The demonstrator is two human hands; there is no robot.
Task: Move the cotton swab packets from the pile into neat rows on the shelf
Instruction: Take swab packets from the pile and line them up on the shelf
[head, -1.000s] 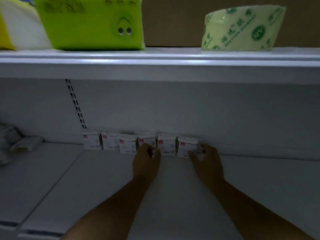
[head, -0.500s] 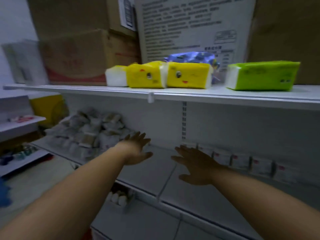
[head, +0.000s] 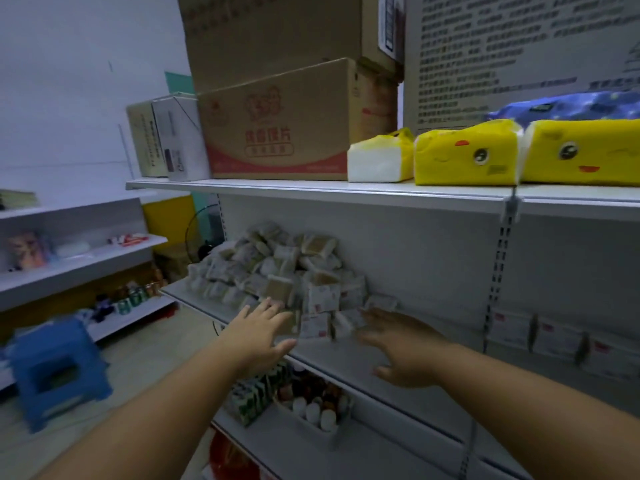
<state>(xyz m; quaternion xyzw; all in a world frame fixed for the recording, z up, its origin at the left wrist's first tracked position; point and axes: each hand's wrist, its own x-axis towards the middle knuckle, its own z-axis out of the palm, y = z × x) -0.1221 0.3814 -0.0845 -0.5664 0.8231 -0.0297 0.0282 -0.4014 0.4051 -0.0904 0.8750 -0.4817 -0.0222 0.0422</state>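
Both bare forearms stretch forward and upward. The left hand (head: 258, 332) is flat, fingers straight and slightly spread, thumb out to the side. The right hand (head: 403, 348) is likewise flat, palm down, fingers extended, holding nothing.

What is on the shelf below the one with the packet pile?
On the lower shelf, green boxes stand beside white-capped bottles. The left hand and its forearm cover whatever lies further left, and the pile's shelf hides the back.
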